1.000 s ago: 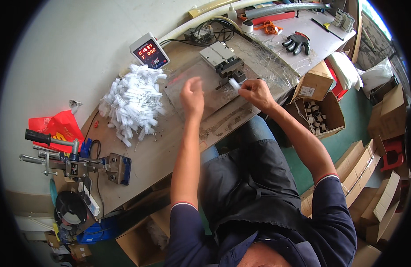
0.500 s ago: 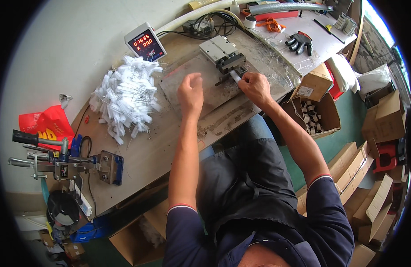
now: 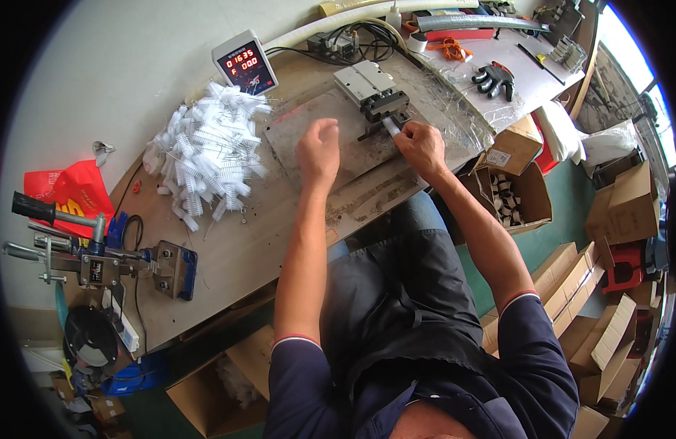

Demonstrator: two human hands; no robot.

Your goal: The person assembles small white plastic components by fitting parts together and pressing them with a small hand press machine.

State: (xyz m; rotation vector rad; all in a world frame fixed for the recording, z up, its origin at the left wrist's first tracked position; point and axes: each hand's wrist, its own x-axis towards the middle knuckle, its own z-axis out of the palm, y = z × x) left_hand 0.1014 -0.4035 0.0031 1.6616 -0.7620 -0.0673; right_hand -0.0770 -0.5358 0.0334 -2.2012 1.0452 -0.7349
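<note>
My right hand [image 3: 421, 148] pinches a white bristle brush [image 3: 391, 126], whose far end sits at the jaws of a small metal clamping device [image 3: 370, 89] on the bench. To the left of that device, over a flat plate [image 3: 287, 139], my left hand [image 3: 318, 152] is raised with its fingers curled in. Its fingertips are slightly blurred, and whatever they may hold is hidden. A big heap of white bristle brushes with thin wire stems [image 3: 210, 150] lies further left on the bench.
Behind the heap stands a counter box with red digits [image 3: 244, 62]. A hand-lever press [image 3: 96, 252] occupies the left end, beside a red bag [image 3: 71, 194]. A black glove [image 3: 494, 80] lies at the back right. An open carton of small pieces [image 3: 528, 201] stands right of the bench.
The whole view has shifted slightly. Both hands stay at nearly the same places, the right one still holding the brush at the clamping device.
</note>
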